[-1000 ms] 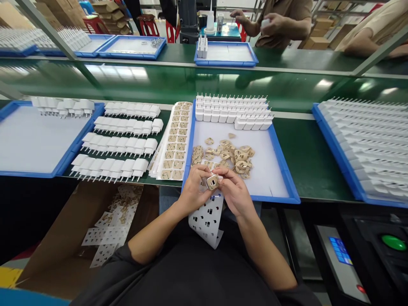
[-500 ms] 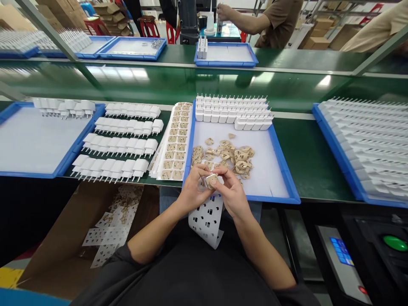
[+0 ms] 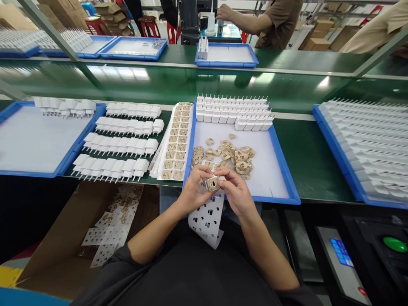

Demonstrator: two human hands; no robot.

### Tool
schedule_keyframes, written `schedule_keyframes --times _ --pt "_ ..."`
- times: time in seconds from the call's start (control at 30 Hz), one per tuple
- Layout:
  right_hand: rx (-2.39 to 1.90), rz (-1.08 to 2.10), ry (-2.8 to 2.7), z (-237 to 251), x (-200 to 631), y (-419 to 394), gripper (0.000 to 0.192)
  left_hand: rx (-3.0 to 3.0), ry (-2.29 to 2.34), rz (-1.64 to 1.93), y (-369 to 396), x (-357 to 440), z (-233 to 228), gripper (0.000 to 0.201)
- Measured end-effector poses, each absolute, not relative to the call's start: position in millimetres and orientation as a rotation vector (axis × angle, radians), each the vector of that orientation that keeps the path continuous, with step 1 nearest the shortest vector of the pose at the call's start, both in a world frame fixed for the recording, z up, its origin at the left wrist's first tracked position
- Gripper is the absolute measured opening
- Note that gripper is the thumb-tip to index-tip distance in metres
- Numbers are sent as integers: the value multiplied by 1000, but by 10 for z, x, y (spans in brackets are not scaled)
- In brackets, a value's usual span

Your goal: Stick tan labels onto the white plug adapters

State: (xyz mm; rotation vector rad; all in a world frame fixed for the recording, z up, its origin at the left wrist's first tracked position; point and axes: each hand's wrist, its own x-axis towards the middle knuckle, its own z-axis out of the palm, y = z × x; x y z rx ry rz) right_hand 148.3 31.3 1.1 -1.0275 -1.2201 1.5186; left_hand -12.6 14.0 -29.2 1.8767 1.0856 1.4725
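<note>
My left hand is closed round a white plug charger, whose end face points up at me. A tan sticker with dark cut-outs covers that face. The fingers of my right hand are closed on the charger's right edge, thumb and fingertips at the sticker. Under both hands a white perforated backing sheet hangs curled over the tray's front edge. Behind them, a loose pile of tan peeled pieces lies in the blue-rimmed tray.
Rows of white chargers stand at the tray's back. Left of it lie stacked sticker sheets, then more charger rows. A full tray sits to the right. A cardboard box with scraps is below left. Across the bench, another person's arm reaches out.
My right thumb has moved off the charger's face to its right edge, uncovering the sticker's cut-outs. The charger stays in my left hand, turned slightly.
</note>
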Motion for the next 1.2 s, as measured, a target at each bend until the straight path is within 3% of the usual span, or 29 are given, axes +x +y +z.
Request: schedule_keyframes --times 0.1,0.27,0.37,0.47,0.63,0.83,0.97,1.1,1.2 --pt "-1016 1374 -1408 37 1571 355 10 1806 1062 1448 135 -121 -288 33" --pt "-962 784 -1819 104 1605 297 7 1681 1076 1421 146 -113 -281 33" --pt "-844 799 -1877 94 1697 273 10 1575 1060 1410 155 -114 -283 35" --pt "-1103 723 -1659 31 1861 383 13 1491 1080 1397 158 -114 -275 38" --pt "-1369 221 -1777 -66 1947 554 30 1389 1085 1365 178 -96 -250 39" --pt "-910 364 -2324 -185 1746 369 15 1291 1005 1583 135 -90 -182 50" --pt "-880 349 -2483 -212 1713 367 14 1437 1093 1546 282 -356 169 49" --pt "-878 385 -2474 -210 1726 383 14 1761 1695 1301 1042 -970 562 52" --pt "-866 380 -2442 -220 1728 371 13 1849 2281 853 1789 -1440 646 53"
